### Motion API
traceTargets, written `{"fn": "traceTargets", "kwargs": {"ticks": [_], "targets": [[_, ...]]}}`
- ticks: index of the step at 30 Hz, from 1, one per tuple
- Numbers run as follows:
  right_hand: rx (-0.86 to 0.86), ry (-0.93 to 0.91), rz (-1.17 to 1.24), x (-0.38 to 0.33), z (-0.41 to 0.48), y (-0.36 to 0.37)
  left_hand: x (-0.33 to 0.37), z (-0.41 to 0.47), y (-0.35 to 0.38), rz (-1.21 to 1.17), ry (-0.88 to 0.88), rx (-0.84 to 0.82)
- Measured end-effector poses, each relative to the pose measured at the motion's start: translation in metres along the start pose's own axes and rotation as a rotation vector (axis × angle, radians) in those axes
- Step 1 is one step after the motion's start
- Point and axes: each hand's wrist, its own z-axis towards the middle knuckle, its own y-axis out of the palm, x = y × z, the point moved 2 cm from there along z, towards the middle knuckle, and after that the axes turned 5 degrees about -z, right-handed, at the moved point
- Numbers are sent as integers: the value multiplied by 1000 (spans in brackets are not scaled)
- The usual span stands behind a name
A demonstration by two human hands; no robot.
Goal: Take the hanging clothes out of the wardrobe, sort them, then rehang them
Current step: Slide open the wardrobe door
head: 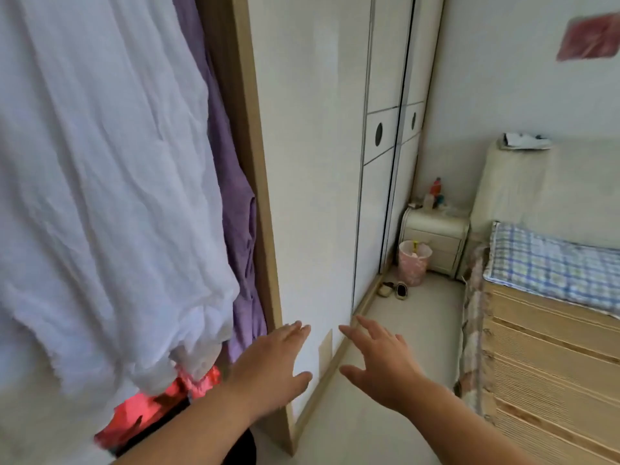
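Observation:
A large white crinkled garment [100, 196] hangs in the open wardrobe and fills the left of the view. Behind it hangs a purple garment [240, 229], against the wardrobe's wooden side panel [248, 129]. A red-pink piece of clothing [157, 407] shows below the white hem. My left hand [271, 367] is stretched out with straight fingers in front of the white sliding door [308, 162], near its lower edge. Beside it, my right hand [379, 364] is spread open in the air. Neither hand holds anything.
A bed [550, 347] with a woven mat and a blue checked pillow [553, 263] stands on the right. A narrow strip of floor [419, 313] runs between it and the wardrobe. At the far end are a nightstand [436, 236], a pink bin [414, 263] and slippers [394, 290].

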Motion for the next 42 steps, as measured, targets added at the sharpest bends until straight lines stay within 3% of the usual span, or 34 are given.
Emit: {"fn": "traceTargets", "kwargs": {"ticks": [11,21,30,42], "targets": [[206,-77,41,112,176,-109,27,218,-41,119,5,271],[594,-369,79,87,334,-220,21,346,-162,220,-23,684],[962,-593,138,59,438,-301,10,400,-248,438,-88,985],[1160,-1151,82,32,535,-360,3,439,-270,856,-470,1158]]}}
